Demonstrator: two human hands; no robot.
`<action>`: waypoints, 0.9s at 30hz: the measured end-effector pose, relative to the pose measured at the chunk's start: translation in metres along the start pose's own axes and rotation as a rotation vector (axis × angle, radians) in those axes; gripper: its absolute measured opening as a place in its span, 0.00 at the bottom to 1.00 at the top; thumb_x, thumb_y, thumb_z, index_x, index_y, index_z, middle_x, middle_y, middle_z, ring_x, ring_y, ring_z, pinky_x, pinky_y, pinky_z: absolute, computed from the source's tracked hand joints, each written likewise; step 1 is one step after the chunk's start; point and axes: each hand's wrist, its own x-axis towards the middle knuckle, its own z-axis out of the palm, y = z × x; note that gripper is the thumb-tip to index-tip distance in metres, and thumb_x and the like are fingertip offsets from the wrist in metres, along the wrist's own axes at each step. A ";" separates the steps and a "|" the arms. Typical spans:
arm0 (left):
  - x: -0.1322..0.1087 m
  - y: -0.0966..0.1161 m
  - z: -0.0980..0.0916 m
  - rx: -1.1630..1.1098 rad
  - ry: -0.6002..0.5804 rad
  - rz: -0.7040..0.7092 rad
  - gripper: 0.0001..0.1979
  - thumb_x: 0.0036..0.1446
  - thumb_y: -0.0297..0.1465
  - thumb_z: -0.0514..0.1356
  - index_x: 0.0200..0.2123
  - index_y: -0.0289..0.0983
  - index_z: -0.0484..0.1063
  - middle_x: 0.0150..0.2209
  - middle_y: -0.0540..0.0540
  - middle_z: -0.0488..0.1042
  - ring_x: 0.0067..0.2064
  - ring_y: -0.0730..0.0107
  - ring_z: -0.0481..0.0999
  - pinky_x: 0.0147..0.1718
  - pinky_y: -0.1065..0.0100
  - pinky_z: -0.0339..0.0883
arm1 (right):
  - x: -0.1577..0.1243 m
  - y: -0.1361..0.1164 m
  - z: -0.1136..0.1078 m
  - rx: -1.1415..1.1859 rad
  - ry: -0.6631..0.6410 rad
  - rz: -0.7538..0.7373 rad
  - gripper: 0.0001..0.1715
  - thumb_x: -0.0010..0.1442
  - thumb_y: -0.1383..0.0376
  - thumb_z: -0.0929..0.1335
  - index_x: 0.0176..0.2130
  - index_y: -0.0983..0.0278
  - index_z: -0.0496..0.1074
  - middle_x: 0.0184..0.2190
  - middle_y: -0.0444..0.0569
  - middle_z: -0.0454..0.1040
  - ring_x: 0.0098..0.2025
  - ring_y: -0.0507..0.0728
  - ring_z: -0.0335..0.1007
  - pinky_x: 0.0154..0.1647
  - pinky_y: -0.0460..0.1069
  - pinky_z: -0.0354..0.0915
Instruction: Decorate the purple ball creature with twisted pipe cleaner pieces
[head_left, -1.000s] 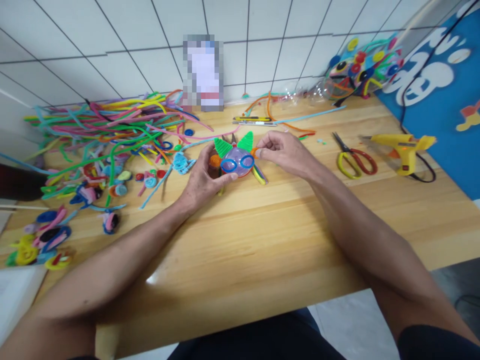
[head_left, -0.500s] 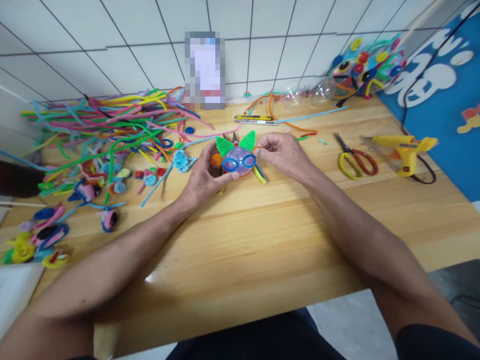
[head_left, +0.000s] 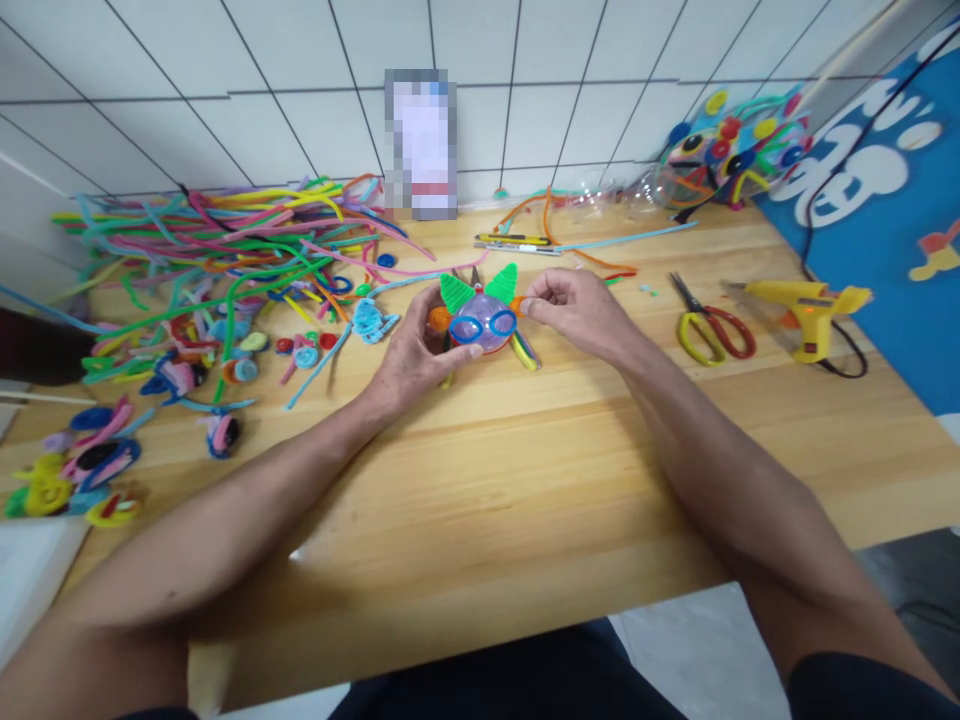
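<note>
A small clear plastic ball decorated as an animal head stands in front of me, with green pipe-cleaner ears on top and blue pipe-cleaner rings as eyes. My left hand is curled around its left side, thumb at the lower front, beside an orange coil. At the right side, my right hand pinches a second orange pipe-cleaner coil between thumb and forefinger, up against the ball. Striped pipe-cleaner pieces stick out below the ball.
Loose pipe cleaners pile up at the back left, with finished coils nearby. Scissors and a yellow glue gun lie to the right. A utility knife lies behind the ball; decorated balls stand at the back right.
The orange piece at my right fingertips now shows as a coil against the ball's right side; before, a thin orange strand showed there. The view has shifted slightly.
</note>
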 end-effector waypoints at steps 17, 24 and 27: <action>0.001 -0.002 0.000 0.002 -0.006 0.006 0.43 0.52 0.46 0.77 0.67 0.44 0.66 0.66 0.38 0.72 0.67 0.46 0.73 0.66 0.44 0.71 | -0.001 0.000 0.009 0.001 0.049 -0.025 0.10 0.57 0.59 0.71 0.29 0.61 0.72 0.26 0.42 0.73 0.28 0.52 0.64 0.32 0.49 0.59; 0.001 0.002 0.003 0.009 -0.010 0.035 0.44 0.53 0.47 0.76 0.68 0.42 0.63 0.67 0.37 0.71 0.67 0.48 0.73 0.66 0.50 0.71 | -0.001 -0.002 0.004 0.058 0.069 -0.024 0.13 0.56 0.55 0.73 0.34 0.62 0.74 0.31 0.44 0.77 0.33 0.54 0.70 0.35 0.50 0.64; 0.000 0.000 0.005 0.008 0.004 0.017 0.47 0.52 0.46 0.76 0.70 0.41 0.62 0.67 0.36 0.70 0.66 0.47 0.74 0.65 0.49 0.71 | -0.005 -0.007 -0.005 0.104 0.138 -0.024 0.15 0.57 0.54 0.74 0.37 0.61 0.73 0.32 0.44 0.76 0.34 0.54 0.71 0.36 0.50 0.66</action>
